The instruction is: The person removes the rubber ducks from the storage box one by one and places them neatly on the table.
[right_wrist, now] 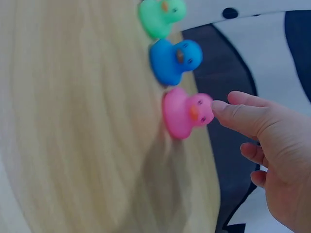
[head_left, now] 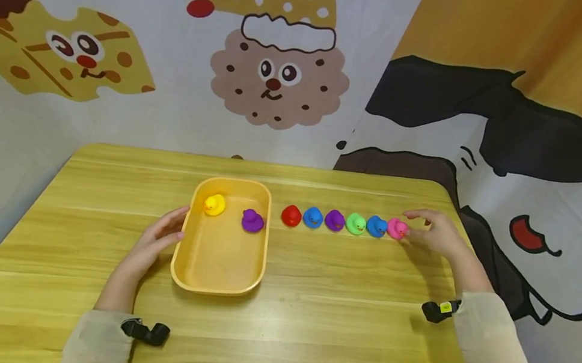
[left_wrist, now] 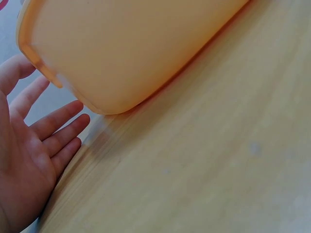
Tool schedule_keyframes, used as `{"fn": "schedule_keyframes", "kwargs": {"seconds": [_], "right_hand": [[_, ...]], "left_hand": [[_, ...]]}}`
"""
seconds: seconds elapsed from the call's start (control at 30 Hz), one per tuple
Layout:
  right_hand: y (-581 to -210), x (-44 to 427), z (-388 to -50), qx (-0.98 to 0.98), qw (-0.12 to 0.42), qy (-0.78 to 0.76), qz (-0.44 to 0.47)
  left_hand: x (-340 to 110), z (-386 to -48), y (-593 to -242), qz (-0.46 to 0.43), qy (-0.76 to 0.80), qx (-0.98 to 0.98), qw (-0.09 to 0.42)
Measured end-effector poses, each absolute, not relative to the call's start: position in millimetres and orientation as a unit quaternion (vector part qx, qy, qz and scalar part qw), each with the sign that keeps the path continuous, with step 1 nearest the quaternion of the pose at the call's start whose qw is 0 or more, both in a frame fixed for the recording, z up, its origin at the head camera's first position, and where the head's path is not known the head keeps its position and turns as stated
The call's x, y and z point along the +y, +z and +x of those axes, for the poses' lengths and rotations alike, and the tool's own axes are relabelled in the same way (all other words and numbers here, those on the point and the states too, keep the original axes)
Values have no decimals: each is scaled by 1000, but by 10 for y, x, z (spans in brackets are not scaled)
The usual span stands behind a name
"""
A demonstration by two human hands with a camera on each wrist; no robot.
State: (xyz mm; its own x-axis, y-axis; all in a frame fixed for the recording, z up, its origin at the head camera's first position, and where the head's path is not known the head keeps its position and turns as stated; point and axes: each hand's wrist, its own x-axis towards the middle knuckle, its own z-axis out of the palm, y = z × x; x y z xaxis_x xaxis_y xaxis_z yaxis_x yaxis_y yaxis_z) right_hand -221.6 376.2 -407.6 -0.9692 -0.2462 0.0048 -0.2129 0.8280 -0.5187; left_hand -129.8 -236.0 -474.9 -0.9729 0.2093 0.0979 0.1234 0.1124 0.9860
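A row of rubber ducks lies right of the yellow tray [head_left: 217, 266]: red [head_left: 291, 215], blue [head_left: 312, 217], purple [head_left: 334, 220], green [head_left: 355, 223], a second blue one [head_left: 376, 226] and pink [head_left: 397, 228] at the right end. My right hand [head_left: 439, 235] is beside the pink duck, thumb tip at its head and the other fingers loosely spread; in the right wrist view the pink duck [right_wrist: 182, 114] stands upright on the table. My left hand [head_left: 152, 243] is at the tray's left wall with its fingers extended. Inside the tray are a yellow duck [head_left: 215, 204] and a purple duck [head_left: 253, 220].
The wooden table [head_left: 316, 330] ends at a back edge close behind the ducks. Beyond it hangs a cartoon-printed cloth [head_left: 156, 122]. A small black camera is strapped to each wrist.
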Motion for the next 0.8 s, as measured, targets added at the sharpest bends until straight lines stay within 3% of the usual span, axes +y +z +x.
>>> {"fn": "schedule_keyframes", "kwargs": {"seconds": [0.6, 0.8], "right_hand": [[-3843, 3069, -2007, 939, -146, -284, -124], [-3765, 2816, -1944, 925, -170, -315, -131]], "left_hand": [[-2361, -1291, -4749, 106, 656, 747, 37], [-2363, -1290, -4744, 107, 657, 745, 40]]}}
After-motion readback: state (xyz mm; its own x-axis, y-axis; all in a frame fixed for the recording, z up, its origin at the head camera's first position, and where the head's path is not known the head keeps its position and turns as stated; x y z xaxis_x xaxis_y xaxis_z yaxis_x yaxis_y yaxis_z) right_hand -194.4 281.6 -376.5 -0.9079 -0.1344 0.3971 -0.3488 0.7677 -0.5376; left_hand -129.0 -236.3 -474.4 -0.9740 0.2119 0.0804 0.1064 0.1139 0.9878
